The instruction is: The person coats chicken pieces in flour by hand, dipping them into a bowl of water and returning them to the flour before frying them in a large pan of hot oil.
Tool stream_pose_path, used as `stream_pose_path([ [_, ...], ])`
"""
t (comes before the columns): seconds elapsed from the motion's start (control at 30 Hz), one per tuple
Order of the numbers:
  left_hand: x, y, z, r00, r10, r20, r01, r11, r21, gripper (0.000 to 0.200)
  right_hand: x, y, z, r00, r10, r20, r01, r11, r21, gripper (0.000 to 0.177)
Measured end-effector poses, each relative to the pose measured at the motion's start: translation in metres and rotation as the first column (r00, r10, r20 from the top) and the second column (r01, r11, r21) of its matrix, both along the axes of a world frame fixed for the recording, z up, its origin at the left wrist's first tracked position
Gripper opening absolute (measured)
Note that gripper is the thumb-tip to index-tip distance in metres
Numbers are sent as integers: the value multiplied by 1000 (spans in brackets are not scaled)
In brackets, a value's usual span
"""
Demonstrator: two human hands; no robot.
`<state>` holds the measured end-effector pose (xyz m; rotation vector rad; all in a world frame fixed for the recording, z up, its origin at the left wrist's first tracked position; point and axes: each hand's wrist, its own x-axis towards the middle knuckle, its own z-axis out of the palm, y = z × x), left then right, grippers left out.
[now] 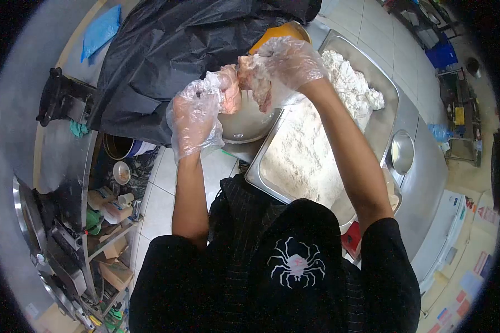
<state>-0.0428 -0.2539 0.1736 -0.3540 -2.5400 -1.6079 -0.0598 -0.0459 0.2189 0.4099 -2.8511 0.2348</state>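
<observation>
Both of my hands wear clear plastic gloves. My left hand (194, 119) is closed on a pink piece of raw chicken (230, 91). In my right hand (293, 64) is another raw piece of meat (256, 83), darker and dusted with white. The two pieces hang side by side, close together, above a round metal bowl (244, 126) that holds pale liquid. To the right, under my right forearm, lies a large steel tray (268, 191) of white flour (303, 150), with clumps heaped at its far end.
A black plastic sheet (155, 61) drapes across the far left, with a blue bag (101, 33) beyond it. Something orange-yellow (283, 35) sits behind my right hand. A small metal bowl (403, 152) stands right of the tray. Shelves with boxes (115, 275) are low on the left.
</observation>
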Motion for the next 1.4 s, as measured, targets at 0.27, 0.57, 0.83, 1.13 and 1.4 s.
stream_pose_path([
  [0.27,5,9,14,991,111,69,-110,994,-17,19,-6,3,10,999,12,41,-22,968,248,20],
  [0.57,-10,9,-11,990,103,-95,-102,995,19,13,3,0,14,984,-143,109,134,988,82,23],
  [0.83,-10,18,-33,983,181,-26,-182,953,-241,20,11,-17,-48,983,-156,93,165,981,-100,24],
  [1.13,0,16,-38,981,173,-89,-192,942,-277,18,24,-26,-56,990,-118,81,132,970,-202,26],
  [1.4,-9,11,-49,978,150,-143,-185,944,-274,22,27,-24,-43,979,-180,94,184,982,-36,19],
])
